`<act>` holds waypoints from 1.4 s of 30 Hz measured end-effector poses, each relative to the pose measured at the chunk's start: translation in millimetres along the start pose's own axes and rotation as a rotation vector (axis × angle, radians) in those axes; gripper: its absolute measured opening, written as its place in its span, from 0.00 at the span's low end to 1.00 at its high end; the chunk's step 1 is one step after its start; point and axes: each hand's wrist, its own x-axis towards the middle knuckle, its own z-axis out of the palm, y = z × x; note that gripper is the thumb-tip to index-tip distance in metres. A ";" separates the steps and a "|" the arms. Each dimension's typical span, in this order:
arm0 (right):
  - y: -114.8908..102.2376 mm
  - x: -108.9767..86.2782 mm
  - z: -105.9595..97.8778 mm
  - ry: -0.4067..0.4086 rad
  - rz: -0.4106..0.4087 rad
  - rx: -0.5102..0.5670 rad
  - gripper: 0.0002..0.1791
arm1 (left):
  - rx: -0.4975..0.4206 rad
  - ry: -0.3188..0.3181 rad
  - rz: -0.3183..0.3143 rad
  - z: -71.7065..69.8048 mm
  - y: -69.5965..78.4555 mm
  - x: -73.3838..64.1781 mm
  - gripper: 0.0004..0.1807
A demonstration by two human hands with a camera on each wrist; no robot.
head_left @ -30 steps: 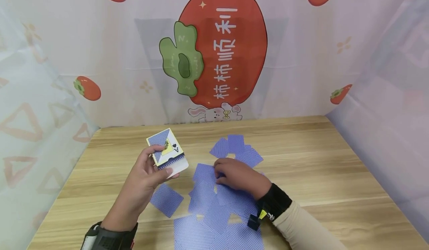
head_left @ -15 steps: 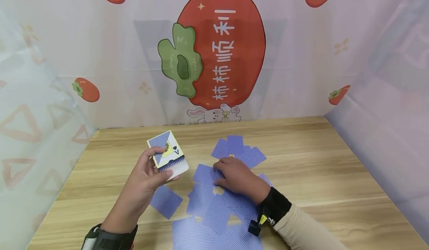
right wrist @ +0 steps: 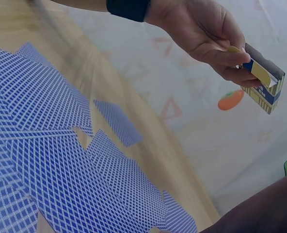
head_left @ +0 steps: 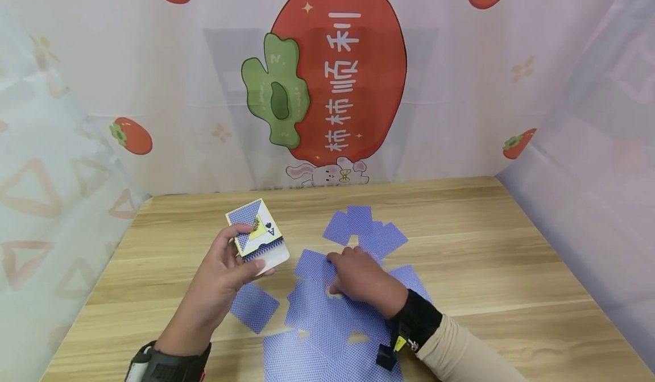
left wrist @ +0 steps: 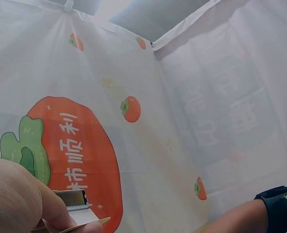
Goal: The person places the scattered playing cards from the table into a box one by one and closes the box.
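My left hand [head_left: 225,268] holds a playing-card box [head_left: 267,227] in the air, fingers behind and over it, thumb at its white flap [head_left: 273,257]. Its face bears an ace of spades and a blue pattern. In the right wrist view, the box [right wrist: 267,94] has its end flap lifted and a dark, hollow-looking inside. Low over the spread playing cards [head_left: 312,308] is my right hand [head_left: 363,277]. Its thumb and forefinger stand apart, tips down at the cards, while the other fingers hide what lies beneath. The cards lie face down, blue-backed and overlapping.
One blue card [head_left: 255,308] lies apart on the left of the wooden table [head_left: 512,245]. Several more fan out [head_left: 360,221] beyond the right hand. A card [head_left: 410,279] shows by the right wrist. A printed cloth [head_left: 435,86] hangs behind the table.
The right thumb and forefinger, close together a second ago, have parted. That hand has shifted slightly, and more of the card near its wrist shows. The left hand and box stay nearly still.
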 end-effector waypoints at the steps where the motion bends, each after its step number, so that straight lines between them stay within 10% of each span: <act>1: -0.1 -0.5 -0.6 -0.011 -0.009 0.006 0.33 | 0.000 -0.001 0.000 0.1 -0.3 0.1 0.34; 13: 22.9 1.0 -14.6 0.014 -0.045 -0.024 0.26 | 0.007 -0.004 0.000 0.5 -0.9 0.7 0.34; 21: 64.0 16.9 -22.8 0.126 0.185 0.036 0.32 | 0.017 -0.001 -0.008 0.0 0.3 0.0 0.35; 27: 94.6 13.3 -35.6 0.050 0.385 0.097 0.48 | 0.014 -0.002 -0.007 -0.2 0.8 -0.3 0.35; 42: 98.4 9.0 -44.9 -0.038 0.358 0.190 0.50 | 0.012 0.000 -0.014 0.3 1.4 -0.5 0.34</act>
